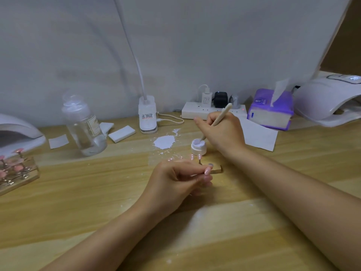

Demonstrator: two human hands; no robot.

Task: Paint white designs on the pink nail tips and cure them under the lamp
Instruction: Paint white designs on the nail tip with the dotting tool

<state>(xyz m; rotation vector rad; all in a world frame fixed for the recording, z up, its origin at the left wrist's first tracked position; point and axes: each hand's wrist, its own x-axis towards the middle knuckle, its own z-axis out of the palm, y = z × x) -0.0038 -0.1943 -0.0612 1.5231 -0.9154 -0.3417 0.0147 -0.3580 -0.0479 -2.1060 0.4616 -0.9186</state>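
Pale grey sheeting hangs behind a wooden tabletop dusted with white specks. Near the middle of it the right hand has its fingers curled tight round a wooden-handled brush, whose long axis runs on a slant: the butt end points up and away toward the back edge, the tip points down and toward the person into a small open white jar of white paint. Just nearer than the jar, the left hand pinches a small stand between thumb and curled fingers; its stem lies roughly level, pointing right, and the nail tips on it (blurred, showing only as pink glints) sit beside the jar's near side. A white paint smear lies left of the jar. At the left edge a wooden rack of pink nail tips stands before a white curing lamp; a second lamp sits at the back right corner. Along the back edge are a clear bottle, a clip-on light base, a power strip and a purple tissue box.
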